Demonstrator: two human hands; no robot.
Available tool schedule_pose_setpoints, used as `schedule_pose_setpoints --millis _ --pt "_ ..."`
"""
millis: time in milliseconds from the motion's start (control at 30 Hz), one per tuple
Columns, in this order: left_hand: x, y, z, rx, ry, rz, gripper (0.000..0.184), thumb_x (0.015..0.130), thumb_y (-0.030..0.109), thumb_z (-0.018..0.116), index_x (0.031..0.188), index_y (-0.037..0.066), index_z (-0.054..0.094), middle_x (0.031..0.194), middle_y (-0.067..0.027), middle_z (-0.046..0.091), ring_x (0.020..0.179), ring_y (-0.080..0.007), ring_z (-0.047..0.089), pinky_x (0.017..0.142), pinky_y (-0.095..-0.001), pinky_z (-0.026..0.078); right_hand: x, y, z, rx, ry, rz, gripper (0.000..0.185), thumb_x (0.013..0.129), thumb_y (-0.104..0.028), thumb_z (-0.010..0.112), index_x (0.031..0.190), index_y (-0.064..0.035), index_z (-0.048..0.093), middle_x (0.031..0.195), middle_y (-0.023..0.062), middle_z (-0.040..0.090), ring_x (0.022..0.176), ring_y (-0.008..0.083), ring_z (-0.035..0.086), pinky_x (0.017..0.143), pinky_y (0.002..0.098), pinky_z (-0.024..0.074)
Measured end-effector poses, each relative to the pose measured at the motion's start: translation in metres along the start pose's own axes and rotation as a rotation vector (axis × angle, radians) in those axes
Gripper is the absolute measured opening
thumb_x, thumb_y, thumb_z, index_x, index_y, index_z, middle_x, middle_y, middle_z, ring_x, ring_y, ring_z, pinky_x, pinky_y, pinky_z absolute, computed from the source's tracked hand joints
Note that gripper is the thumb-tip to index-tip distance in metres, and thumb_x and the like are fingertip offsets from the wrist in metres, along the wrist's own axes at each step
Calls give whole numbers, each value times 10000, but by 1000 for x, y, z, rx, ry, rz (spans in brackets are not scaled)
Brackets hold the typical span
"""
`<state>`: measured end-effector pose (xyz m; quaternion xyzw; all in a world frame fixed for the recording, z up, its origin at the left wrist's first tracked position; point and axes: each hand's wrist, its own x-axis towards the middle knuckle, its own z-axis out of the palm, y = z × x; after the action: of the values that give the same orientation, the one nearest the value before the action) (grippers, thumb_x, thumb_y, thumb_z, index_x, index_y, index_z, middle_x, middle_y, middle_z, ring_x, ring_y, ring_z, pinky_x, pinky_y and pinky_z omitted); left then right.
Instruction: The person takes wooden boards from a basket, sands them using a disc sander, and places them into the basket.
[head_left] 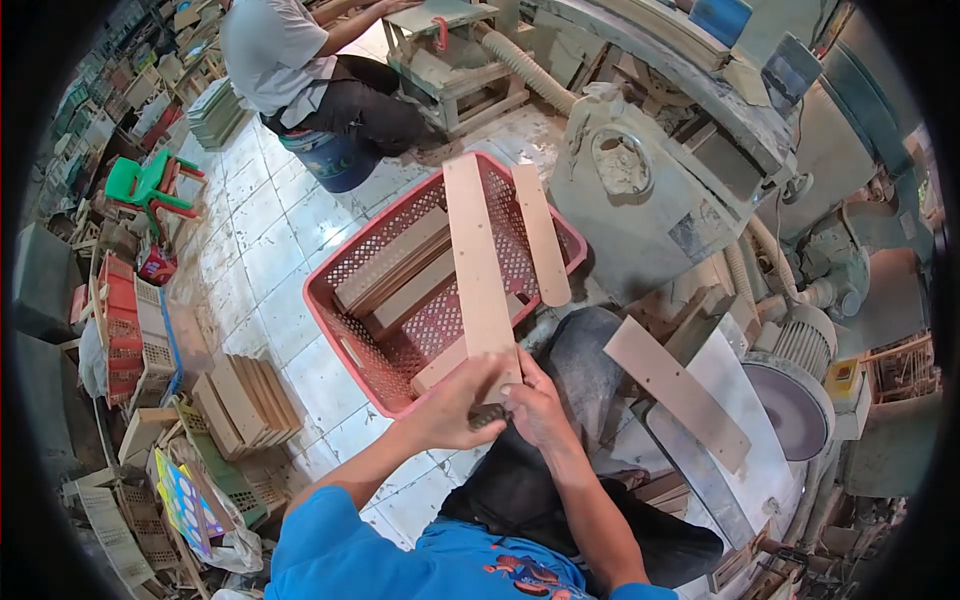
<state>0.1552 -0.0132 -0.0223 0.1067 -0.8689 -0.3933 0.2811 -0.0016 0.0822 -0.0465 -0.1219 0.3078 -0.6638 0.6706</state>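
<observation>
A long flat wooden board point(478, 260) with small holes extends away from me over a red plastic basket point(345, 345). At its near end, my left hand point(462, 402) is closed around the left edge, its fingers slightly blurred. My right hand point(540, 402) grips the same end from the right, thumb toward the other hand. Something small and dark shows between the hands; I cannot make it out. Inside the basket lie several stacked boards point(400, 262). A shorter board with a rounded end point(542, 235) rests across the basket's right rim.
To my right, another holed board point(678, 392) lies on a metal worktable point(735, 420) beside a sanding disc point(787, 408). Stacked boards point(245, 405) stand on the tiled floor at left. Ahead, a person point(285, 60) sits on a blue bucket point(330, 160). A green chair point(145, 185) stands behind.
</observation>
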Motion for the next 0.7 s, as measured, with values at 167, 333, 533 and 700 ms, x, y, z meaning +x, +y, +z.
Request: schedule_pose_setpoints --millis 167,333,533,700 --pt "32 -53 4 -543 779 -749 665 924 252 671 1458 3 362 1335 -184 541 1213 -303 562 1019 -421 468 12 5 -3 -21 47 -49 742 792 26 556 1501 6 336 1373 106 541 1242 198 551 1031 343 443" --pt "74 -114 0 -1300 630 -712 394 985 117 546 1357 15 468 1158 -127 626 1031 -215 645 874 -398 566 18 9 -2 -32 64 -28 686 874 -5 554 1513 24 307 1448 140 473 1316 206 480 1089 368 387" --pt "113 -179 25 -1230 697 -663 366 982 52 510 1347 32 483 1108 -104 644 955 -209 662 823 -394 583 -31 2 14 -858 322 -379 580 924 -37 572 1462 43 369 1538 211 369 1438 291 360 1160 401 303" --pt "131 -270 69 -1146 712 -653 357 973 33 492 1330 36 488 1121 -105 635 966 -213 646 838 -406 571 -119 -19 3 -1163 211 -249 336 917 16 555 1247 15 618 1164 179 694 1129 280 657 999 352 478"
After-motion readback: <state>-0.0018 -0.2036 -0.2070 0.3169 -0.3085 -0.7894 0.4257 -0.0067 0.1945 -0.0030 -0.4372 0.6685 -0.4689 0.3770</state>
